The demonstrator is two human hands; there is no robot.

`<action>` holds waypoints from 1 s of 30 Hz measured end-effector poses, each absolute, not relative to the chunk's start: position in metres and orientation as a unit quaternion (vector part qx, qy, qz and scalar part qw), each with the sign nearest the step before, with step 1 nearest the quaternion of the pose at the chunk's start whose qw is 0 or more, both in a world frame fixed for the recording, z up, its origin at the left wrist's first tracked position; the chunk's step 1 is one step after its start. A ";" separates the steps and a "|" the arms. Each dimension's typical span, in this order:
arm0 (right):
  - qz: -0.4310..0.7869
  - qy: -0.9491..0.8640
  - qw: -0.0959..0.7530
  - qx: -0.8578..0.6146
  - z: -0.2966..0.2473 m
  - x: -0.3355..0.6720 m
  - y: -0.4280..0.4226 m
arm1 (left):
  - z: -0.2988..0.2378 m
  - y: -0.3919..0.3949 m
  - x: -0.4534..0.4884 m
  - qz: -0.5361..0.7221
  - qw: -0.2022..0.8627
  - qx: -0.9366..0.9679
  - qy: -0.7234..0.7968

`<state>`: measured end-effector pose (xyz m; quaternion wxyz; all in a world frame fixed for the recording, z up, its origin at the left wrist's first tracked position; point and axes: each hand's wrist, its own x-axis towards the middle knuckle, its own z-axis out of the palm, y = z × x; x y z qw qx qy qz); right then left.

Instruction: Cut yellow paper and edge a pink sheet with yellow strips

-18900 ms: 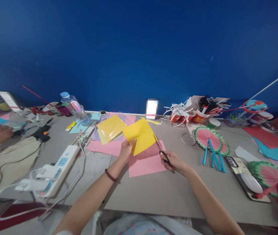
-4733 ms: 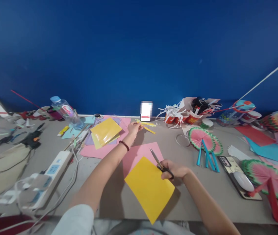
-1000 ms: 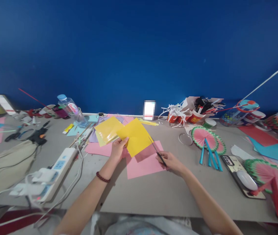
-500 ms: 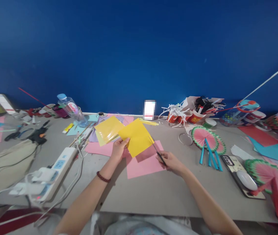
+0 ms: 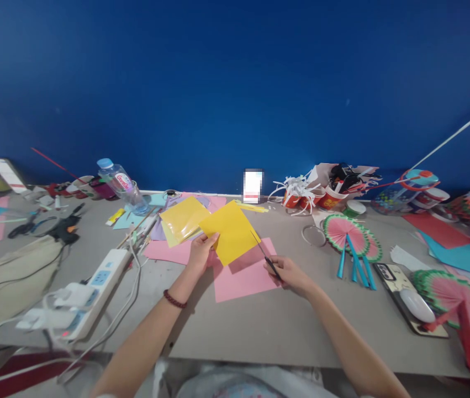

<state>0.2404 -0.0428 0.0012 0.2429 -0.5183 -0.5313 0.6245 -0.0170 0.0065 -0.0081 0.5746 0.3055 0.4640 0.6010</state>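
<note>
The left hand (image 5: 202,253) pinches the yellow sheet (image 5: 231,231) at its eight o'clock edge, above pink paper (image 5: 238,287); the right hand (image 5: 288,272) grasps scissors (image 5: 270,261) at its three o'clock corner. Held from one side only, the sheet may bend, spoiling any cut.

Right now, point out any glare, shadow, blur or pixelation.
Head view: glare on the glossy pack; head view: shadow on the pink paper under the yellow sheet; head view: coarse pixels over the phone; head view: lower-right fan slightly soft.

Craft workspace: coloured paper (image 5: 442,232), pleated fans (image 5: 347,233), glue gun (image 5: 67,226) on table (image 5: 235,334).
</note>
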 end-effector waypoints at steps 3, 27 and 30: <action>0.618 -0.536 0.245 -0.520 0.000 0.240 -0.043 | -0.008 0.007 -0.017 0.601 0.577 0.302 0.463; 0.609 -0.546 0.251 -0.518 -0.003 0.241 -0.042 | -0.009 0.007 -0.018 0.596 0.576 0.304 0.469; 0.601 -0.548 0.250 -0.525 -0.005 0.242 -0.041 | -0.008 0.007 -0.018 0.596 0.573 0.304 0.474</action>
